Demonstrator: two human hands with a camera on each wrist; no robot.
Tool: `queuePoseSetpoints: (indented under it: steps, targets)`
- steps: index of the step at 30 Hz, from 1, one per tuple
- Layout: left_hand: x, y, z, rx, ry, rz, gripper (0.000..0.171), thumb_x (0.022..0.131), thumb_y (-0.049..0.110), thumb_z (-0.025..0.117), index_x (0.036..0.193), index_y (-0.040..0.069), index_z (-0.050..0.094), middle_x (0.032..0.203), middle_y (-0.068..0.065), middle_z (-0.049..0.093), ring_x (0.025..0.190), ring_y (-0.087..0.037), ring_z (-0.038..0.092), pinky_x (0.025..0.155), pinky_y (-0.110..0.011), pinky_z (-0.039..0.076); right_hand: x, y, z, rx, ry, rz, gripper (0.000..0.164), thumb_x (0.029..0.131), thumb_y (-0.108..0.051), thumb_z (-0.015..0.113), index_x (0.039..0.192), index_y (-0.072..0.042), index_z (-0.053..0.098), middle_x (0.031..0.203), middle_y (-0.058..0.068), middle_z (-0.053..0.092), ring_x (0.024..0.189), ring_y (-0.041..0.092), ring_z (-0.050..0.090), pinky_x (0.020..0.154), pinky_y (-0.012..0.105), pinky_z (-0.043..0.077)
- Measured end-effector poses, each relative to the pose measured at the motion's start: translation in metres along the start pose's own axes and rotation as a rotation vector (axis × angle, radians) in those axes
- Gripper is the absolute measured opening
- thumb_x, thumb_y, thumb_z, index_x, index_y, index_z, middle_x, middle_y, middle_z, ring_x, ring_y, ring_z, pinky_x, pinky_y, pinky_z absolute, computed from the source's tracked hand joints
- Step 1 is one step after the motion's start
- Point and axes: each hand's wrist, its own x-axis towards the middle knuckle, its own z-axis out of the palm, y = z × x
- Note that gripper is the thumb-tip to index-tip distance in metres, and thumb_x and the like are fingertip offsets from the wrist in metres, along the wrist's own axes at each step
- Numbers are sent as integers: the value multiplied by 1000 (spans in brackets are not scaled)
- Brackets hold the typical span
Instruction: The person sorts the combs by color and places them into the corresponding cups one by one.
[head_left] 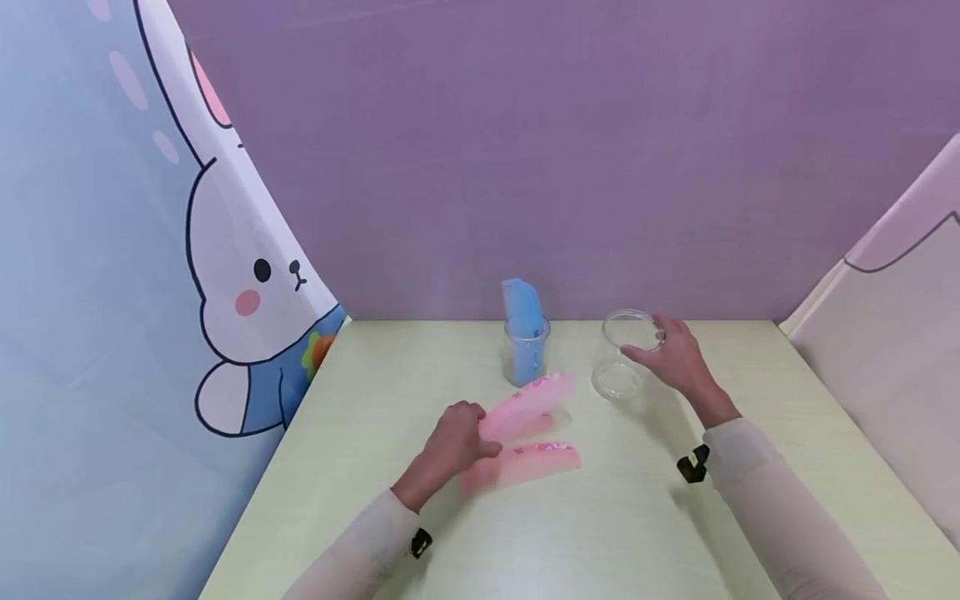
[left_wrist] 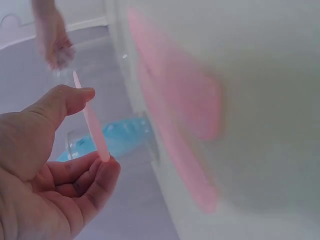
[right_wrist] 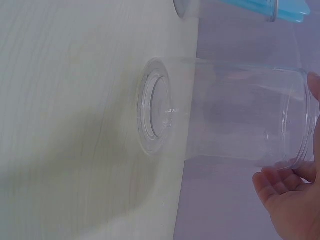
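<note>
My left hand point(head_left: 456, 442) pinches a pink comb point(head_left: 525, 404) between thumb and fingers, raised above the table. Seen edge-on in the left wrist view, the held comb point(left_wrist: 96, 127) stands apart from two more pink combs lying on the table. Of those two, the nearer comb point(head_left: 536, 468) shows printed flowers on its spine; the farther comb point(head_left: 542, 425) is partly hidden by the held one. My right hand point(head_left: 678, 358) grips the rim of an upright clear jar point(head_left: 611, 367), thumb on one side and fingers on the other. That jar point(right_wrist: 235, 112) has nothing inside.
Left of the clear jar, a second clear container point(head_left: 509, 354) holds blue combs point(head_left: 525, 308) upright near the table's back edge. A purple backdrop point(head_left: 525, 150) rises behind the pale table point(head_left: 570, 542). A rabbit-printed cloth point(head_left: 240, 250) hangs along the left side.
</note>
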Motion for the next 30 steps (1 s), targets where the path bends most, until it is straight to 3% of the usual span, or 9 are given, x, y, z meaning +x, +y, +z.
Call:
queuePoseSetpoints:
  steps: [6,11,18,30]
  targets:
    - [9,9,-17,-81,71,4,51,78,29,87,114,-3,70,96,-11,66,80,-18,56,70,-30,57,1,-1,0,2,-9,-1,94,88,-45,76,149,12,34,144,38,42,125,53,50,100,64,47]
    - [18,18,-27,-74,101,55,52,79,31,87,114,-3,70,94,-9,65,78,-17,56,66,-27,54,0,-2,-1,-7,-18,2,95,89,-46,75,150,13,33,145,39,40,127,53,47,103,66,45]
    - [37,37,-28,-60,123,123,45,79,30,85,108,-1,71,95,-10,68,81,-18,59,69,-27,54,-1,0,-1,7,-27,12,97,89,-49,74,152,11,31,147,38,39,126,53,49,101,65,46]
    - [61,68,-29,-7,95,117,34,84,31,82,99,5,67,88,-5,64,77,-17,57,62,-23,51,0,0,0,-6,-32,15,98,90,-49,73,152,12,30,148,38,38,128,53,48,103,66,46]
